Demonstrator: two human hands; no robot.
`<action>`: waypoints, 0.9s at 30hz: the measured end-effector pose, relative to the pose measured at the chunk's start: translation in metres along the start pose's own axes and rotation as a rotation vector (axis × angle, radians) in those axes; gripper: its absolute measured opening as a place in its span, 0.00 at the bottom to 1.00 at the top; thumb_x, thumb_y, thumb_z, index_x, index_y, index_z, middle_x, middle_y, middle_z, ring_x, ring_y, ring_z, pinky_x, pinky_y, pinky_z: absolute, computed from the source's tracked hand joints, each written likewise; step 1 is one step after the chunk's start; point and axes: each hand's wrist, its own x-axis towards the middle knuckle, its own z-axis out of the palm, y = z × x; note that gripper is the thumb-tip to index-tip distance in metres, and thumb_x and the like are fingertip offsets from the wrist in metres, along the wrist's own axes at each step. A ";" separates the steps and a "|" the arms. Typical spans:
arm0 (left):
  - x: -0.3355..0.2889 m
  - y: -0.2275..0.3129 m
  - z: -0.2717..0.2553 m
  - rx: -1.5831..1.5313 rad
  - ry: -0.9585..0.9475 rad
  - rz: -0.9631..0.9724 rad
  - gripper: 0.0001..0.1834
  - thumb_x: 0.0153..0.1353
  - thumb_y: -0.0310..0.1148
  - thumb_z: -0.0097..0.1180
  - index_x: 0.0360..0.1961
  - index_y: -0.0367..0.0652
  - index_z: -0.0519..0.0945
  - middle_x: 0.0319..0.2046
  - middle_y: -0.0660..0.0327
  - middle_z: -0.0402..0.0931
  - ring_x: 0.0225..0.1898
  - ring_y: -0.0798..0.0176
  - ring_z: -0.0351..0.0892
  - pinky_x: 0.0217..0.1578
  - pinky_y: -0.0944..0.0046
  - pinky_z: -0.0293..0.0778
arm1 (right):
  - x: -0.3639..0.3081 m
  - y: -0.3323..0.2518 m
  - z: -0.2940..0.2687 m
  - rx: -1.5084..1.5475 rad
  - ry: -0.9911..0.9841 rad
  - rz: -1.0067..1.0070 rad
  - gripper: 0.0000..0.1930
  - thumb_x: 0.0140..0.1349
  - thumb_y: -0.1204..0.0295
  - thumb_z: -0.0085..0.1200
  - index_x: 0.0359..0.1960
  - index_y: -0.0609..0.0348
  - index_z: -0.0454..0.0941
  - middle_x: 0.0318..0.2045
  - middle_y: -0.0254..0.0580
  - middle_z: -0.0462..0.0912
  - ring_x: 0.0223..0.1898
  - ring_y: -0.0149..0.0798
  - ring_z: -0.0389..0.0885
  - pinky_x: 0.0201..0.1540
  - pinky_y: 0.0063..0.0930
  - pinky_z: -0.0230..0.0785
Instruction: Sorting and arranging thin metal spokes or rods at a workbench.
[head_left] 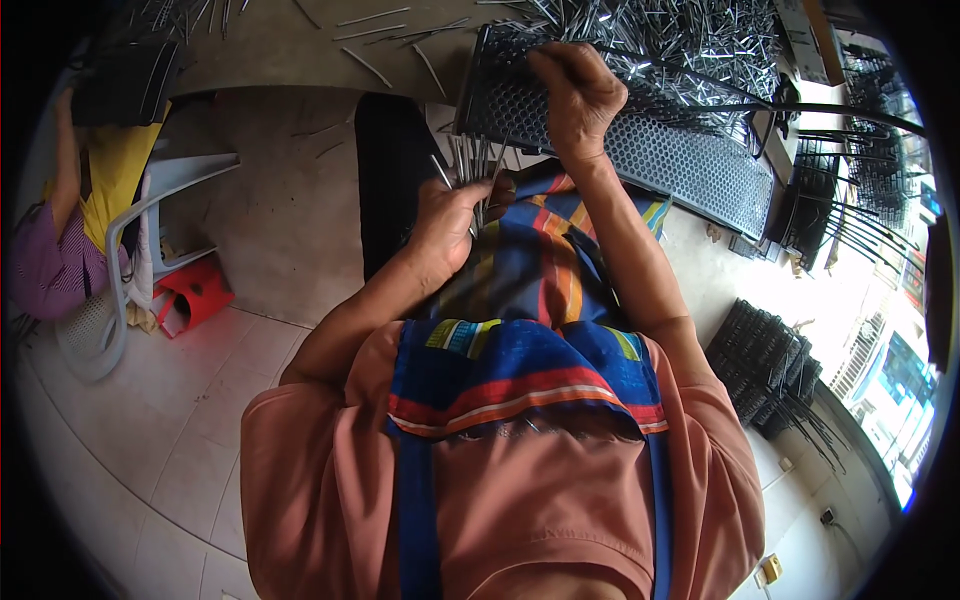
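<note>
Grey metal strips (470, 156), thin and straight with a dull shine, stand as a loose bunch in front of me, near the close left end of a perforated tray (690, 165). Their tops fan out unevenly, and one leans further left than the others. Left hand (442, 218): fingers wrapped around the bunch, thumb laid across it, so the grip is closed with little slack (the covered portion cannot be inspected). Right hand (583, 105): raised over the tray, wrist bent, fingers curled in toward the thumb. That grip is nearly closed; whether I have anything pinched in it, I cannot tell.

The tray is dark, with a honeycomb of holes, and lies aslant. At its far side is a tangled heap (690, 55) of similar strips. A dark bar (850, 108) crosses the view on the right, and my right forearm hides part of the tray. Loose strips (368, 66) are scattered on the brownish surface to the left. A striped apron (545, 255) covers my lap. To my right, stacked black racks (765, 360) sit on the floor; to my left, another person (60, 250) is beside a pale chair (118, 270) and a red container (205, 293).
</note>
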 end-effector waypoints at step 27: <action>0.016 0.001 0.002 -0.138 0.029 0.010 0.07 0.56 0.18 0.54 0.37 0.33 0.80 0.30 0.54 0.82 0.30 0.60 0.83 0.31 0.64 0.78 | 0.003 -0.012 0.000 -0.142 -0.060 -0.051 0.05 0.50 0.81 0.65 0.29 0.63 0.84 0.23 0.34 0.81 0.25 0.22 0.76 0.30 0.17 0.68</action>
